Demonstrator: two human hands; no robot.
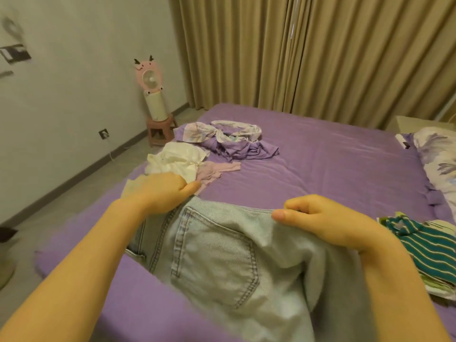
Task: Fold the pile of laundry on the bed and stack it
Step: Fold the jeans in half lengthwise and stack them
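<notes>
left hand point(161, 191) + right hand point(318, 218) apart, both pinching waistband of light denim jeans point(217, 255) | jeans 6 o'clock, near edge of purple bed point(333, 169) | tip: keep waistband taut, align legs before folding | unfolded pile point(209, 149) 11 o'clock, striped stack point(424, 248) 3 o'clock

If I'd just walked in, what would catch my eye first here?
Probably the pale blue jeans held up in the foreground, the left hand and right hand each gripping the waistband. Behind them, unfolded clothes lie on the purple bed, and a striped stack sits at the right.
</notes>
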